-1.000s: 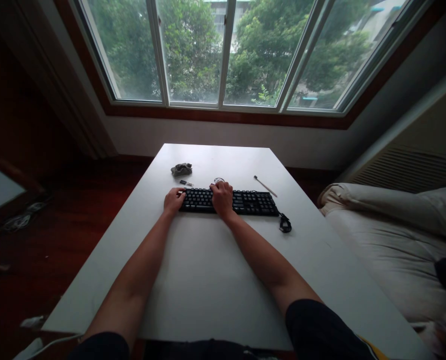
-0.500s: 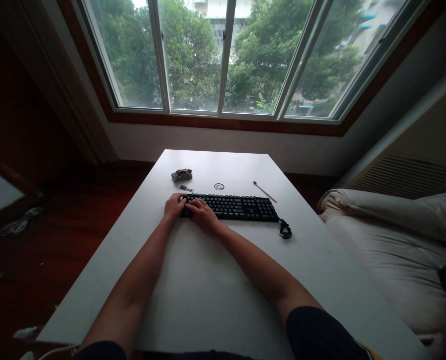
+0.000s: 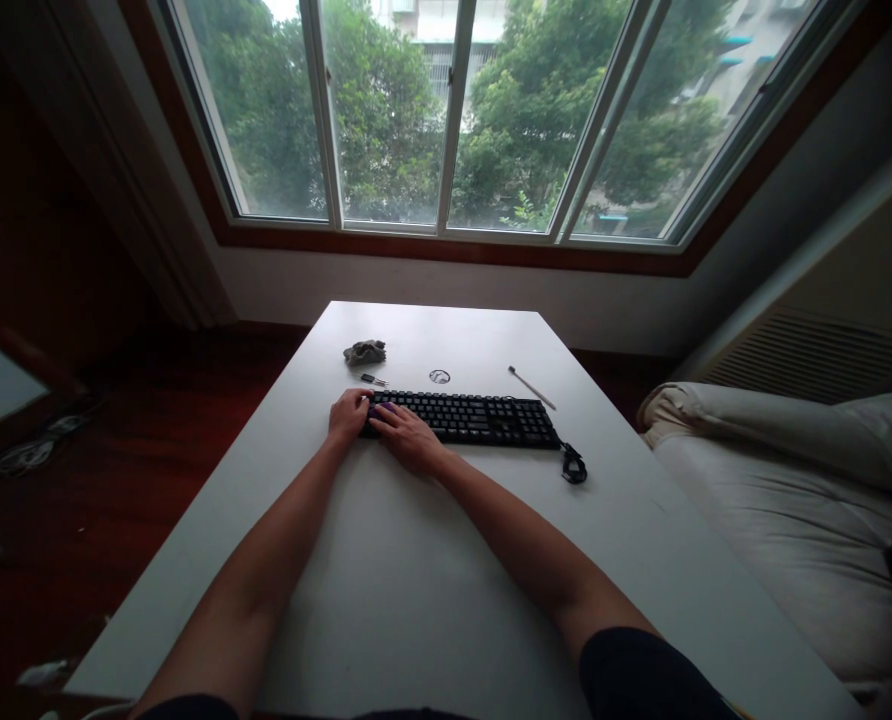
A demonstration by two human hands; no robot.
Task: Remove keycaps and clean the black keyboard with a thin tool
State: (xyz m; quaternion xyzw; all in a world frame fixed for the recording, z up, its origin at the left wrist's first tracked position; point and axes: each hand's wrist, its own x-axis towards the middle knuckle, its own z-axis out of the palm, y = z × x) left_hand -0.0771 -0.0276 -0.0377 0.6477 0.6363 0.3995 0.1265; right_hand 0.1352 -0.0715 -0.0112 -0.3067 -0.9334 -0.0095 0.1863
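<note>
Clasping the keyboard [image 3: 483,418] mid-frame, the left hand [image 3: 349,412] is curled; the right hand [image 3: 408,438], fingers outstretched, rests on a purple lump [image 3: 381,409]

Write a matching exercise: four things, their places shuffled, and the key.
1. Grey crumpled cloth
2. Thin pale stick with dark tip
3. Bundled black cable
4. Purple piece, partly hidden

A. Under the right hand
B. Beyond the left part of the black rectangular keyboard
C. At the keyboard's near right corner
D. Beyond the keyboard's right part

Pairs: 1-B, 2-D, 3-C, 4-A
</note>
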